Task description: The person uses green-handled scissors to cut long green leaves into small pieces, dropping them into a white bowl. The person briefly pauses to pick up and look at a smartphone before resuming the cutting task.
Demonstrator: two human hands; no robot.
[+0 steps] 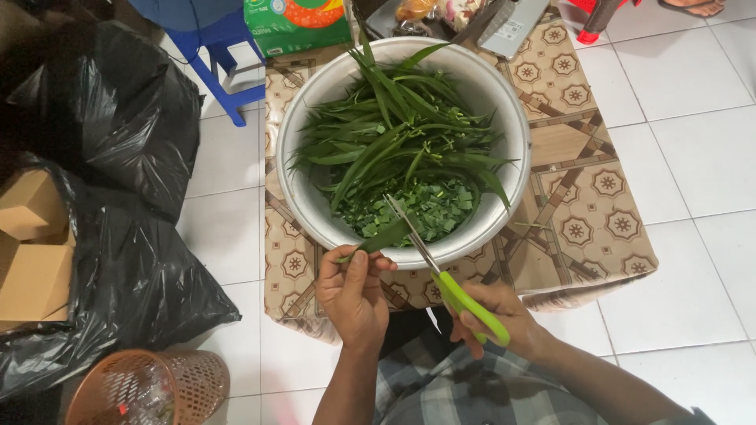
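Over the bowl [299, 118], the left hand [354, 291] pinches a leaf [386, 236] between scissors [441, 275] gripped by the right hand [504, 315].

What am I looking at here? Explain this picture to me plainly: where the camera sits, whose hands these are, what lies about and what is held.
There is no machine here. One camera sits on a person's head and looks down, so the two bare hands at the bottom are that person's own.

The left hand pinches a long green leaf over the rim of a big metal bowl. The right hand holds scissors with green handles; the blades are at the leaf.

The bowl holds a heap of long leaves and, at the near side, small cut pieces. It stands on a low table with a patterned top, on a white tiled floor.

To the left are black bags, cardboard boxes and an orange basket. A blue stool stands behind.
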